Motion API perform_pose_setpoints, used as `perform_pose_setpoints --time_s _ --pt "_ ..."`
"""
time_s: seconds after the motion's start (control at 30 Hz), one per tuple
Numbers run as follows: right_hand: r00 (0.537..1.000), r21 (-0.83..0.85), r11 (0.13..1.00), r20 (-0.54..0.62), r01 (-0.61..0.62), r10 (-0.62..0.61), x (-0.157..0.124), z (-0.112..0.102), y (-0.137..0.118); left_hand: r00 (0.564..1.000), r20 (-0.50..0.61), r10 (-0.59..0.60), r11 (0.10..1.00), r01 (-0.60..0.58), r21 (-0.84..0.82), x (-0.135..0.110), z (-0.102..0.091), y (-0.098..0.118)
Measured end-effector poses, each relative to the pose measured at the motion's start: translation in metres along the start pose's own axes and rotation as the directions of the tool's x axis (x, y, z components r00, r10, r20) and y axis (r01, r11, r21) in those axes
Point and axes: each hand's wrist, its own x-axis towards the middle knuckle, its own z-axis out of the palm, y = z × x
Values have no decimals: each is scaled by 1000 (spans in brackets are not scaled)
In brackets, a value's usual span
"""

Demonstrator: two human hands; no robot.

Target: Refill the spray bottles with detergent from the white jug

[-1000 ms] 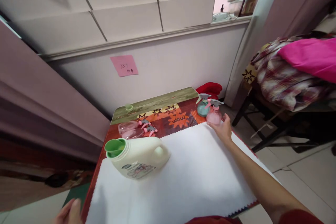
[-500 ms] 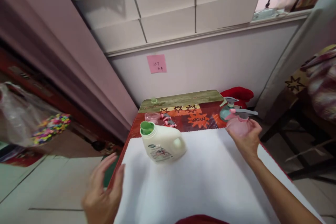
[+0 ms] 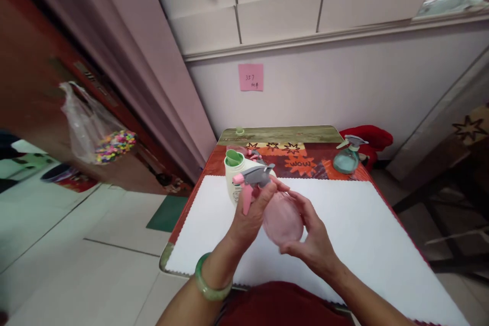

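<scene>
Between my two hands is a pink spray bottle (image 3: 281,220), tilted over the white mat, with a grey and pink trigger head pointing left. My left hand (image 3: 250,214) is closed around its neck below the trigger head. The fingers of my right hand (image 3: 313,239) wrap the round pink body from the right. Right behind the bottle stands a cream detergent jug (image 3: 231,175) with an uncapped green mouth, partly hidden by the trigger head and my left hand.
A teal spray bottle (image 3: 346,161) stands at the table's back right. Small pink and grey sprayer parts (image 3: 255,156) lie behind the jug. A green cap (image 3: 239,131) sits at the back edge. The white mat (image 3: 362,229) covers the table's front; a bag of colourful beads (image 3: 114,145) hangs left.
My right hand has brought the pink spray bottle from the right side to the middle. My left hand, open and empty before, now grips its neck. The camera view has shifted left.
</scene>
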Motion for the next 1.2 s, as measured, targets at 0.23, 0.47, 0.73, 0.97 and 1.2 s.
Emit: perform_pose_setpoints --time_s 0.23,0.47,0.73,0.97,1.2 --pt "503 367 390 793 -844 343 -12 17 13 986 156 57 917 10 -399 0 -13 4" --pt "443 430 112 884 -896 149 -32 40 42 938 339 68 918 75 -389 -2 -23 -4" --pt "988 324 934 44 -151 145 -42 49 32 988 -82 -134 975 116 -188 -16 -22 6" --pt "883 558 685 279 -470 379 -34 55 31 999 -32 2 971 -10 -237 -23 -30 5" --pt "673 552 387 633 -739 383 -31 55 35 999 10 -47 987 48 -153 -29 -40 -1"
